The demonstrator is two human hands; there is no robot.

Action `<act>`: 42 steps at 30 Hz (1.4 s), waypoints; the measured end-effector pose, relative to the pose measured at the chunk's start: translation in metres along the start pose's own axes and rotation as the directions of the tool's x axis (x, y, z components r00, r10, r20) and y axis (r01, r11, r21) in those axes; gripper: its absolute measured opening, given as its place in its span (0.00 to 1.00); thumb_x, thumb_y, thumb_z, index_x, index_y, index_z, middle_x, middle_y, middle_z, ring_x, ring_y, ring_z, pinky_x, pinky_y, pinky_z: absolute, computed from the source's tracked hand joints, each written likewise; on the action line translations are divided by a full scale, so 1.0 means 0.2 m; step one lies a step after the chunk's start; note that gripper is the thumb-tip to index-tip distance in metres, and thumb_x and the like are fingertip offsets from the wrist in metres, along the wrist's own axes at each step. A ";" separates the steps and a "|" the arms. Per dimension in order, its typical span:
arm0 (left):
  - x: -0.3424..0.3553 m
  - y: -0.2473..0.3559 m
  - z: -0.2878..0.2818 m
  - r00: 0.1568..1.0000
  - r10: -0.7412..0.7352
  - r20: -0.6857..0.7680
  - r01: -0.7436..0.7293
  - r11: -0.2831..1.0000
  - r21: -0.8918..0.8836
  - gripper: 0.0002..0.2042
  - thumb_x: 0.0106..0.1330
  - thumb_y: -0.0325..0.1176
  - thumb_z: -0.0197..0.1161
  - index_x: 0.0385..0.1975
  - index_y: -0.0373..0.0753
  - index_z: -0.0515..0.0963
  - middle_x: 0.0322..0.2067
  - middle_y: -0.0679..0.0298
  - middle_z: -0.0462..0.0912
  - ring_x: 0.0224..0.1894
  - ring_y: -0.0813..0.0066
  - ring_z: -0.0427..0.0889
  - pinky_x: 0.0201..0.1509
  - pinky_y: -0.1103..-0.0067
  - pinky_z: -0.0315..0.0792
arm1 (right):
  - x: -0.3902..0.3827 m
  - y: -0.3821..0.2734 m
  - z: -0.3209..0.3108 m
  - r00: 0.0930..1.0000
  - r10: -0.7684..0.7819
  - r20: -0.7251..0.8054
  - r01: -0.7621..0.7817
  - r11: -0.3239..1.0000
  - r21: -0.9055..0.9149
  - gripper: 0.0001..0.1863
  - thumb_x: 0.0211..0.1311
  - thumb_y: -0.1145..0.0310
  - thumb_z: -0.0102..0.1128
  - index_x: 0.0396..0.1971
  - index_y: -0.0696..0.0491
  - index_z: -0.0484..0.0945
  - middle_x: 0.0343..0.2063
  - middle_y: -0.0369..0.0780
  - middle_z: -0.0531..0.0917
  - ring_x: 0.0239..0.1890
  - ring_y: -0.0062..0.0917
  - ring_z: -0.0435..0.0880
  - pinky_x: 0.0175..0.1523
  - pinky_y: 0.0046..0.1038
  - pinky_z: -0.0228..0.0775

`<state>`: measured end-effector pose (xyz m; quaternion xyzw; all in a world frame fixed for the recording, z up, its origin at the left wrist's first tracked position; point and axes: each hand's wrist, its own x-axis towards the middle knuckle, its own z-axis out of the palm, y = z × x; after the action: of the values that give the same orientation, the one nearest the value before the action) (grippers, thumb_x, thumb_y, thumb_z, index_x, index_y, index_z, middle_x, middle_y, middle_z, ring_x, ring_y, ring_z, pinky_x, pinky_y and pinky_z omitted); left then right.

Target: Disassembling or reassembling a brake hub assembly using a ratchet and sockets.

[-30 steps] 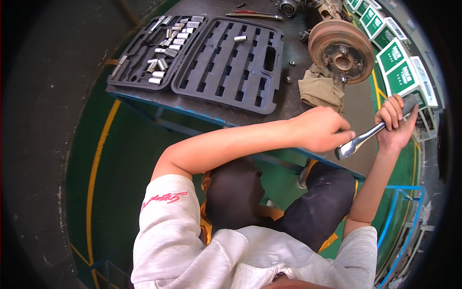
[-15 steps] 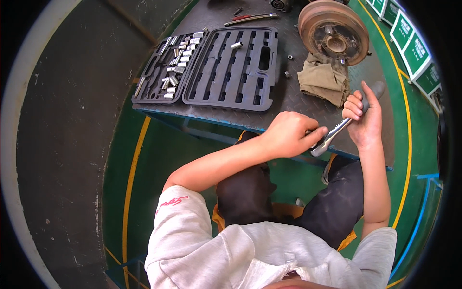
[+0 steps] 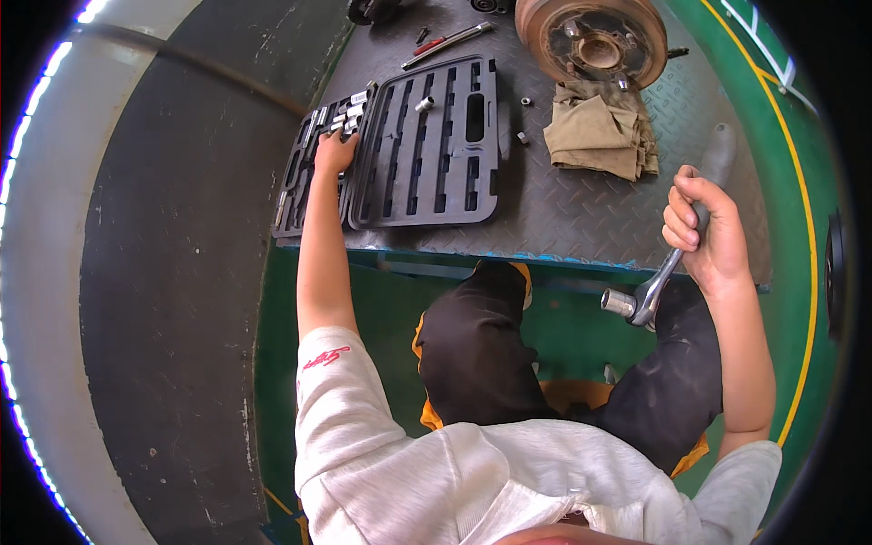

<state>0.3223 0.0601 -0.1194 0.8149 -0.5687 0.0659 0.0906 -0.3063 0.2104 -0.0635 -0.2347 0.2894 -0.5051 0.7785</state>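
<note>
My left hand [image 3: 336,153] reaches into the socket side of the black tool case, its thumb and fingers apart over the sockets [image 3: 352,116]. Its fingertips are partly hidden among them, and no held piece shows. The case's other half, the lid [image 3: 400,154], lies flat with a single loose socket [image 3: 424,104] on it. My right hand [image 3: 713,222] is closed round the grey handle of a ratchet wrench [image 3: 672,263]. A silver socket [image 3: 619,302] sits on the ratchet head, which points down and left beyond the table's near edge, over my right leg.
A rusty brake drum [image 3: 595,41] stands at the back right of the steel table [image 3: 545,218], with a folded tan cloth [image 3: 599,132] before it. Two nuts [image 3: 523,138] lie beside the cloth. A long bar tool [image 3: 447,44] with a red-handled tool lies behind the case.
My left hand has left the ratchet head and moved far left into the socket case. The ratchet, still in my right hand, has swung steeper, baring the socket on its head. The view has shifted.
</note>
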 end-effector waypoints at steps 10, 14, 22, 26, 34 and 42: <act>0.13 0.03 -0.08 0.991 -0.118 0.069 0.127 0.981 -0.149 0.21 0.56 0.48 0.70 0.41 0.37 0.86 0.37 0.56 0.88 0.39 0.65 0.86 0.47 0.73 0.76 | -0.03 -0.03 -0.07 0.999 0.024 0.039 -0.023 1.000 -0.004 0.08 0.65 0.70 0.57 0.28 0.50 0.67 0.13 0.30 0.65 0.11 0.13 0.58 0.19 0.19 0.48; 0.10 -0.03 -0.10 0.970 -0.245 0.001 0.209 0.826 -0.523 0.17 0.57 0.42 0.71 0.40 0.35 0.86 0.37 0.59 0.88 0.38 0.72 0.85 0.45 0.76 0.76 | -0.06 -0.06 -0.10 1.000 -0.013 0.019 0.013 1.000 -0.016 0.09 0.65 0.70 0.56 0.27 0.50 0.67 0.13 0.30 0.65 0.11 0.13 0.58 0.19 0.19 0.48; -0.31 0.27 -0.35 0.964 0.158 0.215 0.241 -0.169 -0.956 0.07 0.71 0.28 0.58 0.41 0.31 0.79 0.39 0.58 0.84 0.42 0.66 0.83 0.54 0.70 0.78 | -0.10 -0.12 -0.12 0.998 -0.060 0.021 0.059 0.998 0.025 0.09 0.64 0.70 0.57 0.25 0.49 0.67 0.12 0.29 0.64 0.10 0.12 0.58 0.18 0.18 0.46; -0.85 0.84 -0.43 0.909 0.400 0.118 0.222 -0.226 -0.948 0.17 0.70 0.30 0.59 0.54 0.26 0.74 0.50 0.54 0.81 0.52 0.66 0.80 0.59 0.69 0.74 | -0.15 -0.08 -0.03 0.995 -0.102 0.019 0.102 0.922 -0.373 0.12 0.52 0.70 0.69 0.35 0.55 0.78 0.14 0.27 0.67 0.11 0.08 0.59 0.17 0.16 0.44; -1.50 1.67 -0.61 0.706 0.638 0.309 0.443 -0.056 -0.895 0.25 0.67 0.30 0.64 0.61 0.26 0.68 0.51 0.58 0.80 0.54 0.74 0.77 0.61 0.76 0.68 | -0.21 0.08 0.12 0.832 -0.467 0.301 0.530 0.505 -0.682 0.27 0.47 0.67 0.79 0.50 0.53 0.81 0.31 0.33 0.83 0.35 0.15 0.78 0.44 0.24 0.72; -1.57 1.78 -0.62 0.787 0.589 0.185 0.329 -0.146 -0.933 0.21 0.60 0.26 0.70 0.53 0.28 0.75 0.44 0.60 0.83 0.46 0.76 0.80 0.56 0.77 0.72 | -0.27 0.01 0.04 0.783 -0.527 0.331 0.585 0.439 -0.682 0.22 0.47 0.64 0.79 0.41 0.55 0.81 0.31 0.41 0.86 0.34 0.24 0.84 0.44 0.28 0.75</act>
<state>-0.1215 0.2558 -0.0383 0.3587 -0.4971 -0.6270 0.4807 -0.3167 0.2625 -0.0475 -0.6349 0.3513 -0.5549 0.4068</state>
